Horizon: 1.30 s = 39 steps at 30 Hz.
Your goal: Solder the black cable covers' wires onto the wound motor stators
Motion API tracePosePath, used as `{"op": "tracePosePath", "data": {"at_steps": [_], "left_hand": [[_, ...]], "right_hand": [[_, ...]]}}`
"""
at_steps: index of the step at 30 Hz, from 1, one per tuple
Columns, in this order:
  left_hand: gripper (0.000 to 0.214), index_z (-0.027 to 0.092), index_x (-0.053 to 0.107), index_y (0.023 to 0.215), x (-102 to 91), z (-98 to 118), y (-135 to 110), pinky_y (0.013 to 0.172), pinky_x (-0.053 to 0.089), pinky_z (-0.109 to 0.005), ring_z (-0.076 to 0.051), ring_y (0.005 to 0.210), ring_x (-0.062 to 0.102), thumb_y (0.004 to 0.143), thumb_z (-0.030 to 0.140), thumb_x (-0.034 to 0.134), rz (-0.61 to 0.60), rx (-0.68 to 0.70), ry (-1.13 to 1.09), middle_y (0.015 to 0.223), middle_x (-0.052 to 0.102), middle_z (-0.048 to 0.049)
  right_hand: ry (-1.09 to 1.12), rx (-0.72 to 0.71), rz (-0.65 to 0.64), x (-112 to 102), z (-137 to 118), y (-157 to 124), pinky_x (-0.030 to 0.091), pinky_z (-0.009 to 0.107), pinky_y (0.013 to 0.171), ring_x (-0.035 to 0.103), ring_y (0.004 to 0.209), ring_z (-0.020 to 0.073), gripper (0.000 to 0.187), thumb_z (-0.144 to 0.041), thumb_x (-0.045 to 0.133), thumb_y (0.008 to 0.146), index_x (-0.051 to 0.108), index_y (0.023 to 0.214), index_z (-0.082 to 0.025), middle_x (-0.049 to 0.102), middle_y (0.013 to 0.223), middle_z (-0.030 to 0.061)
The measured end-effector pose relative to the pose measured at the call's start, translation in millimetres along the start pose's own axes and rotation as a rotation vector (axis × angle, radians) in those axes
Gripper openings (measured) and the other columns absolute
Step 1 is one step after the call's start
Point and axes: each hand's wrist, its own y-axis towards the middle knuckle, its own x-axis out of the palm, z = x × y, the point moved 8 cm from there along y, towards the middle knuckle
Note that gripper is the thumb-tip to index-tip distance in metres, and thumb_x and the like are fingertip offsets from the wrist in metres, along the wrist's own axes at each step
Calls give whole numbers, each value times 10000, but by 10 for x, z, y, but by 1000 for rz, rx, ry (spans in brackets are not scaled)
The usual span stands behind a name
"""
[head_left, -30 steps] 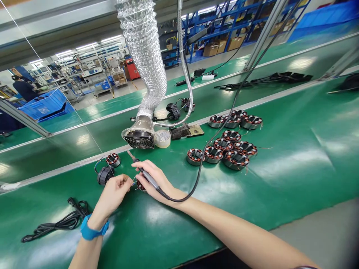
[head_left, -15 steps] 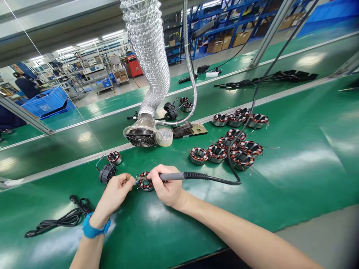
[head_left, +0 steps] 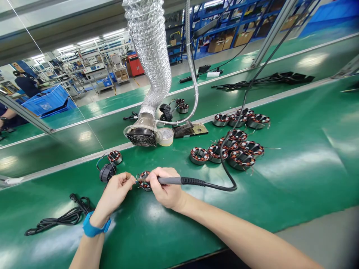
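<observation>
Pinched pen-fashion in the right hand (head_left: pixel 166 190), the soldering iron (head_left: pixel 170 180) has swung from ten o'clock to nine, its tip now by the stator (head_left: pixel 144 186) at three o'clock of the left hand (head_left: pixel 118 190), which pinches thin wires (head_left: pixel 136 181); work there seems under way.

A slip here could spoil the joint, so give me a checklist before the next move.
1. Right grip closed on the soldering iron by its handle: ok.
2. Left grip pinching the thin wires: ok.
3. Wound stator resting on the green bench: ok.
4. Iron's tip touching a wire: cannot tell, too small to make out.
5. Iron's cord free of the stator group: cannot tell; it crosses in front of them in this view.
6. Fume extractor fan running: cannot tell.
</observation>
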Motion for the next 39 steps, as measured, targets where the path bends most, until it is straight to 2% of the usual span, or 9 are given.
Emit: {"op": "tracePosePath", "data": {"at_steps": [10, 23, 28, 32, 39], "left_hand": [[351, 179, 567, 671, -6, 27, -5, 575, 314, -260, -152, 598, 436, 815, 498, 540, 11, 19, 18, 611, 507, 16], [335, 168, 578, 697, -7, 9, -5, 577, 318, -259, -145, 600, 436, 840, 468, 531, 13, 24, 27, 620, 501, 18], [321, 164, 597, 716, -6, -3, 1, 596, 337, -260, -147, 612, 448, 846, 450, 532, 8, 41, 24, 633, 513, 19], [312, 171, 562, 689, -4, -5, 1, 592, 324, -259, -146, 620, 424, 854, 434, 524, 15, 44, 25, 629, 487, 21], [339, 180, 531, 696, 3, 12, -23, 594, 313, -259, -146, 622, 398, 870, 470, 496, 6, 54, 63, 633, 463, 30]], "right_hand": [[93, 97, 68, -55, 98, 11, 493, 232, 520, 632, 517, 129, 258, -187, 461, 894, 589, 670, -193, 645, 572, -4], [60, 69, 59, -54, 70, 28, 502, 225, 544, 645, 538, 125, 253, -183, 469, 907, 594, 687, -190, 670, 611, 0], [6, 48, -17, 19, 58, 37, 517, 221, 609, 668, 613, 123, 214, -211, 478, 950, 634, 806, -192, 710, 720, 9], [25, -13, -110, 125, 59, 30, 524, 233, 698, 663, 733, 131, 150, -208, 506, 960, 654, 976, -189, 703, 856, 39], [-1, -46, -362, 426, 207, -97, 520, 274, 810, 609, 889, 148, 336, -163, 471, 957, 540, 1283, -207, 566, 1085, 89]]}}
